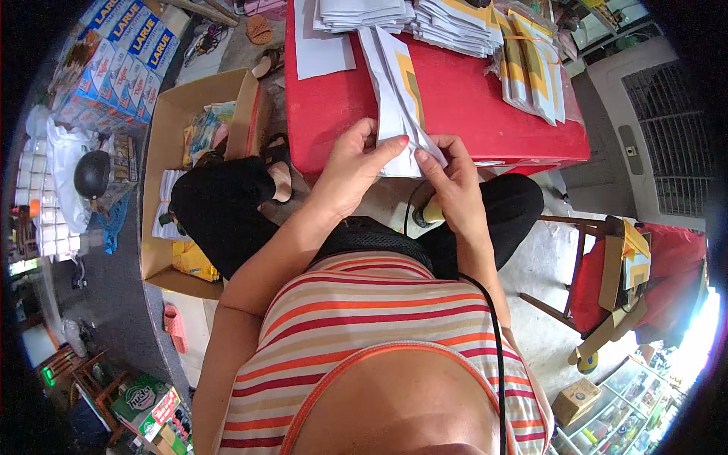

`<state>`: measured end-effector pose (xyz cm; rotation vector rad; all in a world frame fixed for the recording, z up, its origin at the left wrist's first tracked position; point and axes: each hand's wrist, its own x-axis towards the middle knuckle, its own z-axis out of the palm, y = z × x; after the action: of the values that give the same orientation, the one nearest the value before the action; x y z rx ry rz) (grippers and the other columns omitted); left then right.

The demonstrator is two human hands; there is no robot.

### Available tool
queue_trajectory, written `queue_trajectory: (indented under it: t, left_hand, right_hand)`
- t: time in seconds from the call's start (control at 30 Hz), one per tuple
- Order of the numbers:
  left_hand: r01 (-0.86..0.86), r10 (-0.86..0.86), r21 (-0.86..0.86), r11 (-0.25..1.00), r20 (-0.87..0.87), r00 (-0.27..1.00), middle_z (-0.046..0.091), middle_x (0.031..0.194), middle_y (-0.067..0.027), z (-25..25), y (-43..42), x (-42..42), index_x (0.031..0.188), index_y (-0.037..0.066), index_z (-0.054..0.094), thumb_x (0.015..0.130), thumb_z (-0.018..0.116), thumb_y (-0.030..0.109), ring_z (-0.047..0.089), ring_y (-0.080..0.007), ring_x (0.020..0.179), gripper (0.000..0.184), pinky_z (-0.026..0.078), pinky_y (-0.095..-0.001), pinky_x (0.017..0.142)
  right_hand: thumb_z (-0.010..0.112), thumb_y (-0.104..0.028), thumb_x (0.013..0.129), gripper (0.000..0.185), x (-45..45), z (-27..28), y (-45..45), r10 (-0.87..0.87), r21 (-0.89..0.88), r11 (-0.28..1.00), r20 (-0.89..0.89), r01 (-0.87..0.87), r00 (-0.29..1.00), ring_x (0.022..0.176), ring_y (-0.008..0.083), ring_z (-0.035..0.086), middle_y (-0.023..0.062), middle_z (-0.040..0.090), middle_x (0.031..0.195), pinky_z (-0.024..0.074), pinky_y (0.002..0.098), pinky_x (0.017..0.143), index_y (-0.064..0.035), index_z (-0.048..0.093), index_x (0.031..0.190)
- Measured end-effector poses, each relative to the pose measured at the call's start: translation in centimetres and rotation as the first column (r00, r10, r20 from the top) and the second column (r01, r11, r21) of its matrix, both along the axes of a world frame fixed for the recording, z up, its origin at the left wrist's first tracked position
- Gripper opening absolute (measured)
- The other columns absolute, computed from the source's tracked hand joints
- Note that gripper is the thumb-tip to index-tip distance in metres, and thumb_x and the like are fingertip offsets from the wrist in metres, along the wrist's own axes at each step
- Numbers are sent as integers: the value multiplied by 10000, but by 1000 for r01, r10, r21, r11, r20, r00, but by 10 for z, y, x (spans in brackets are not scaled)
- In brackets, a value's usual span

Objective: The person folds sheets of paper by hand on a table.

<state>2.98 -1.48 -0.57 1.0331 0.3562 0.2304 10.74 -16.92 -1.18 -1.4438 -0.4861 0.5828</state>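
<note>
A long white folded paper piece (pixel 385 83) with a yellow and grey print lies over the near edge of the red table (pixel 462 98). At its near end my left hand (pixel 360 163) is closed on its left side, thumb on top. My right hand (pixel 453 173) pinches the same end from the right, close to my left thumb. Stacks of folded white papers (pixel 459 29) stand at the back of the table. To the right lies a banded bundle of white and yellow papers (pixel 531 68). A flat white sheet (pixel 324 54) is at the table's left.
An open cardboard box (pixel 171 125) with packets and papers is left of my legs. Drink cartons (pixel 125 61) are stacked at the upper left. A wooden chair (pixel 557 307) holding a box and red cloth is at the right.
</note>
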Motion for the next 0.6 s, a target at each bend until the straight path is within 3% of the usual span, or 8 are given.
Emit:
queue_trajectory:
  t: [0.1,0.17,0.23,0.33,0.4,0.5,0.6]
  left_hand:
    - [6,-7,-12,1000,-22,1000,669,1021,-91,-4,3,1,1153,-47,579,923,691,119,638,-125,920,305,521,-275,787]
    - [24,-20,102,994,-47,999,662,1111,-107,-4,4,1,1212,-38,551,937,643,104,643,-134,982,323,523,-292,861]
    - [16,-10,141,990,-41,999,664,1100,-104,-3,3,1,1210,-35,552,926,650,105,645,-135,972,332,525,-292,851]
    - [9,0,186,982,-49,999,667,1083,-97,2,1,1,1210,-29,552,908,662,107,649,-135,954,349,530,-294,836]
    - [10,2,195,981,-64,998,668,1076,-93,4,0,1,1212,-26,552,901,669,108,650,-135,946,357,532,-295,829]
    - [7,0,161,987,-45,999,667,1080,-92,2,1,2,1220,-28,550,897,673,99,651,-137,952,368,533,-296,832]
    - [14,-8,159,987,-39,999,668,1083,-93,1,1,3,1227,-30,547,896,676,89,652,-140,955,375,535,-296,830]
  right_hand:
    - [644,-145,986,246,1,1,0,10,-15,1000,10,-10,1000,959,87,549,36,611,1059,439,246,877,-1,557,1165]
    - [662,-147,974,273,1,-1,-1,8,-35,999,10,-8,1000,956,92,551,37,611,1064,440,248,878,0,556,1179]
    - [679,-148,962,301,1,-3,-1,7,-55,998,10,-7,1000,953,97,553,39,611,1068,440,250,880,0,554,1192]
    - [786,-224,880,455,1,-4,-3,31,-16,999,81,-30,996,925,107,536,25,587,1037,466,253,812,0,556,1202]
    - [834,-184,817,589,2,-1,-6,86,-29,996,96,-83,992,1016,134,538,57,591,1156,441,281,895,6,524,1280]
    - [869,-196,773,663,2,4,-6,107,-101,991,236,-86,966,1045,147,531,66,586,1181,428,299,925,10,512,1292]
    - [874,-188,763,673,1,5,-5,112,-108,990,224,-89,968,1050,152,531,69,590,1178,414,305,944,8,510,1294]
